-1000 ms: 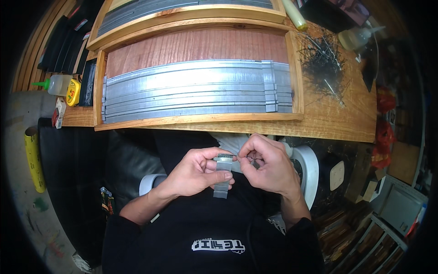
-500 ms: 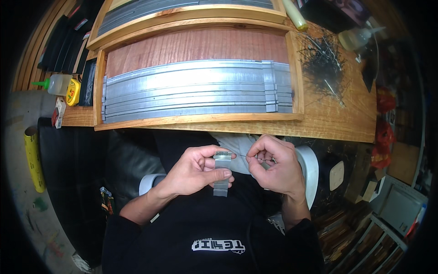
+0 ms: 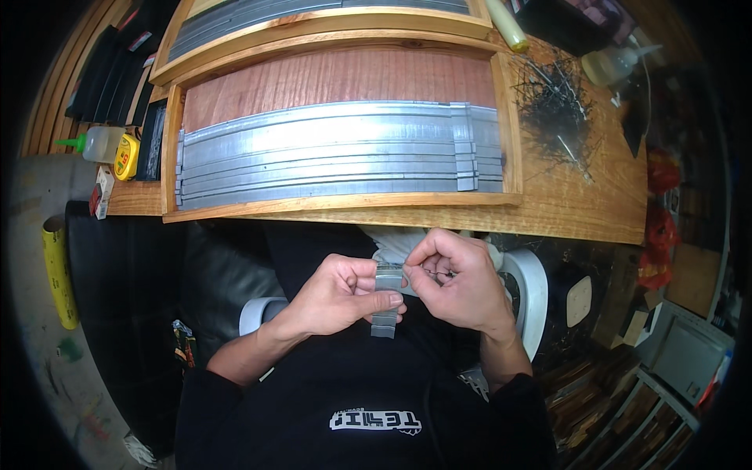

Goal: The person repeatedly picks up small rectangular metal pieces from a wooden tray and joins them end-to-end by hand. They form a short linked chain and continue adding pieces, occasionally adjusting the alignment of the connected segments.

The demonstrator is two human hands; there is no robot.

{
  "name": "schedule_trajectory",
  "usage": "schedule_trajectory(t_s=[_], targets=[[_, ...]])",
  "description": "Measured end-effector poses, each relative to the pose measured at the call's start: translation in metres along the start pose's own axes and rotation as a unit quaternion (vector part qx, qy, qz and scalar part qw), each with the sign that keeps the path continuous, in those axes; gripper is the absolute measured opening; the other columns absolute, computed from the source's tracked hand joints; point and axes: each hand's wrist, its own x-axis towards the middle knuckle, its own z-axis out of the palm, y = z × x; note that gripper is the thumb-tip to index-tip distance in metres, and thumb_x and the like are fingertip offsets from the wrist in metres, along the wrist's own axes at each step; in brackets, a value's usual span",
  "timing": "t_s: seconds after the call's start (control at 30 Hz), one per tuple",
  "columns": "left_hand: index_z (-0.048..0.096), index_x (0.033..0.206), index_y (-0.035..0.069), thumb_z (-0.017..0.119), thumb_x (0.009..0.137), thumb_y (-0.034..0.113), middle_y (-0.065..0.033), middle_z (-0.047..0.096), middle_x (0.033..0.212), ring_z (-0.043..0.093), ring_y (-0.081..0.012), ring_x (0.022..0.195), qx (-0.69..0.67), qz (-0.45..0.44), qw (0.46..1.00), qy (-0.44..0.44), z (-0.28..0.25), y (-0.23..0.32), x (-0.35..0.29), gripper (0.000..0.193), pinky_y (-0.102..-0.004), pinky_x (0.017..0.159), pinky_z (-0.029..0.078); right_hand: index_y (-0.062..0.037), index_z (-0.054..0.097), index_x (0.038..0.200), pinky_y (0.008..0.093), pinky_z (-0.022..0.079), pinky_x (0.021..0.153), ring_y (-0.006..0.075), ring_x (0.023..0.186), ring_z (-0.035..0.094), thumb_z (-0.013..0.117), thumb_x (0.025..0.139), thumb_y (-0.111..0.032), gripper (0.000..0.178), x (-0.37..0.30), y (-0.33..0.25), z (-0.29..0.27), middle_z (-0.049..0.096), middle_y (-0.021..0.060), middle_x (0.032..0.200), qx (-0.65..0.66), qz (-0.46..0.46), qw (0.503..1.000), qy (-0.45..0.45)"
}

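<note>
My left hand point(image 3: 333, 296) is closed around a short grey strip point(image 3: 384, 323) with a ribbed, segmented surface. Its thumb presses on the strip's face, and the lower end hangs below the fingers. Close beside it, my right hand point(image 3: 464, 286) pinches a thin dark wire pin point(image 3: 440, 273) between thumb and forefinger. The pinching fingertips are at the upper right edge of the strip. Whether the pin's tip is inside the strip cannot be made out. Both hands are over my lap, in front of the table edge.
A wooden tray point(image 3: 345, 209) holds long grey strips point(image 3: 313, 149) in rows. Right of it lies a tangled heap of thin dark pins point(image 3: 552, 102), near a squeeze bottle point(image 3: 609, 67). At the left are a green-tipped bottle point(image 3: 102, 144) and a yellow tape measure point(image 3: 127, 157).
My right hand has moved left with the pin, closing the gap to the strip. The strip in my left hand has shifted slightly right.
</note>
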Motion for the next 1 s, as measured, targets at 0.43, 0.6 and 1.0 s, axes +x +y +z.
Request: schedule_trajectory(t_s=[0.43,0.6,1.0], targets=[[0.069,0.129,0.001,0.071,0.099,0.005,-0.0135,0.078,0.100,0.078,-0.0208,0.089,-0.011,-0.012,1.000,0.004,-0.007,0.007,-0.004,0.031,-0.0282,0.073,0.064,0.0011,0.070,0.097,0.0300,0.051,0.062,0.0195,0.072,0.066,0.069,0.089,0.006,0.010,-0.010,-0.013,-0.017,0.065,0.0087,0.090,-0.096,-0.040,0.995,-0.003],[0.067,0.131,0.001,0.071,0.099,0.006,-0.0143,0.078,0.101,0.078,-0.0216,0.090,-0.007,-0.006,1.000,-0.005,-0.008,0.007,-0.005,0.033,-0.0278,0.072,0.064,-0.0006,0.073,0.108,0.0331,0.052,0.065,0.0235,0.078,0.068,0.068,0.088,0.008,0.022,-0.013,-0.011,-0.018,0.065,0.0102,0.092,-0.113,-0.058,0.992,-0.025],[0.065,0.133,-0.001,0.071,0.099,0.007,-0.0155,0.078,0.101,0.078,-0.0221,0.090,-0.017,0.005,1.000,-0.013,-0.007,0.009,-0.008,0.036,-0.0273,0.071,0.065,-0.0006,0.078,0.098,0.0314,0.051,0.069,0.0217,0.085,0.066,0.072,0.074,0.015,0.029,-0.014,0.001,-0.015,0.069,0.0087,0.092,-0.120,-0.136,0.983,0.012]])
